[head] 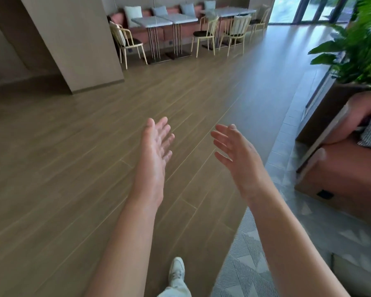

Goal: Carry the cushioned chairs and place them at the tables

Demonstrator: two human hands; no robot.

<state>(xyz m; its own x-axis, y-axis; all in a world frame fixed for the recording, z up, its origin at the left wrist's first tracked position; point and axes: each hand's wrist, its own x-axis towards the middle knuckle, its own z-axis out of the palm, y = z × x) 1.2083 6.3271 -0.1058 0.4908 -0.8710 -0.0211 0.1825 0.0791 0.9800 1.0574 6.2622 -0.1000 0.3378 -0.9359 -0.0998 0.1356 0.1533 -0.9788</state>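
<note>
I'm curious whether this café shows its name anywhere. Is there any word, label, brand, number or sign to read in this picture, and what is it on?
None: no readable text shows anywhere.
The tables, chairs, cushions, floor and white shoe carry no visible writing.
The small dark plate on the bench base is too blurred to read.

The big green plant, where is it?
In the head view the plant fills the upper right corner, beside the glass doors, just above the pink sofa and right of the wooden floor.
</note>
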